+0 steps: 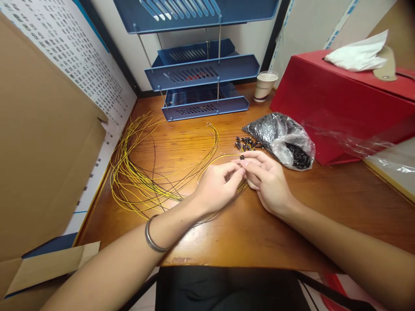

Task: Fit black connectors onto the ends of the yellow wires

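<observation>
Over the middle of the table my left hand (216,185) and my right hand (268,178) meet, fingertips almost touching. Fingers of my right hand are closed on a small black connector (242,157). The left hand is pinched close beside it, at thin yellow and dark wires, though its fingers partly hide the exact grip. A loose coil of yellow and dark wires (129,181) spreads leftward and passes beneath the left hand. Just beyond the fingertips lies a cluster of black connectors (248,142) with wires attached. A clear plastic bag (275,129) of small black parts rests beside it.
A blue tiered rack (207,110) stands at the back, with a paper cup (265,85) to its right. The red box (343,99) with tissue on top occupies the right side. Cardboard (42,142) borders the left. The table's front edge is close to my lap.
</observation>
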### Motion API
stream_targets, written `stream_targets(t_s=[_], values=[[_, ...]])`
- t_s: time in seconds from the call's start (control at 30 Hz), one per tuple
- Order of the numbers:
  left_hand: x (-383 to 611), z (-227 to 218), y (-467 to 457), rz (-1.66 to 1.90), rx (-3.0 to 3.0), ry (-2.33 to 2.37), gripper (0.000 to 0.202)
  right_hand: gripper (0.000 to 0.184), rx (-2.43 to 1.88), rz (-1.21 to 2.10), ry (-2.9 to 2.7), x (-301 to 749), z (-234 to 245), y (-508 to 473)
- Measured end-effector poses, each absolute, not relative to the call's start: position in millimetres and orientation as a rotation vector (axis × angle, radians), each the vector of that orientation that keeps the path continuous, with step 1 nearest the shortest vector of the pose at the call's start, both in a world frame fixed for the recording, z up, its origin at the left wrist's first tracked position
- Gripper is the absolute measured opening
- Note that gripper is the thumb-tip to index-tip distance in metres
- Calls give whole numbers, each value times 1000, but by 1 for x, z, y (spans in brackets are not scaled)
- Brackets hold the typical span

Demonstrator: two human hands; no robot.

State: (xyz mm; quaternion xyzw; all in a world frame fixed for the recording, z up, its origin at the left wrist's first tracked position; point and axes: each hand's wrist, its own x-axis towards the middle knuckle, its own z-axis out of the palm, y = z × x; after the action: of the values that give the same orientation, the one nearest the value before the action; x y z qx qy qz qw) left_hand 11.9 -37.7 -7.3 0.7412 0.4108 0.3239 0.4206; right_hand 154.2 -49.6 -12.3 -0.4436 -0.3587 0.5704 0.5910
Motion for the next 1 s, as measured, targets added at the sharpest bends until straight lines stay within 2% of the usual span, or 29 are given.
stream_targets(t_s=[0.33,0.5,0.6,0.87,1.0], values=[[10,-5,-37,751,2017,1127,39,29,-1029,1258,-829,159,-8,-47],[2,-4,-25,687,2491,1497,36,24,-1028,1143,-791,165,1,-43],[-7,-9,-14,546,2676,1646,46,24,-1043,1114,-816,164,1,-43],[-18,-14,2,258,2815,1565,53,22,-1014,1097,-877,162,-3,-47],[-23,-5,3,285,2806,1509,44,21,-994,1109,-865,162,-3,-47]])
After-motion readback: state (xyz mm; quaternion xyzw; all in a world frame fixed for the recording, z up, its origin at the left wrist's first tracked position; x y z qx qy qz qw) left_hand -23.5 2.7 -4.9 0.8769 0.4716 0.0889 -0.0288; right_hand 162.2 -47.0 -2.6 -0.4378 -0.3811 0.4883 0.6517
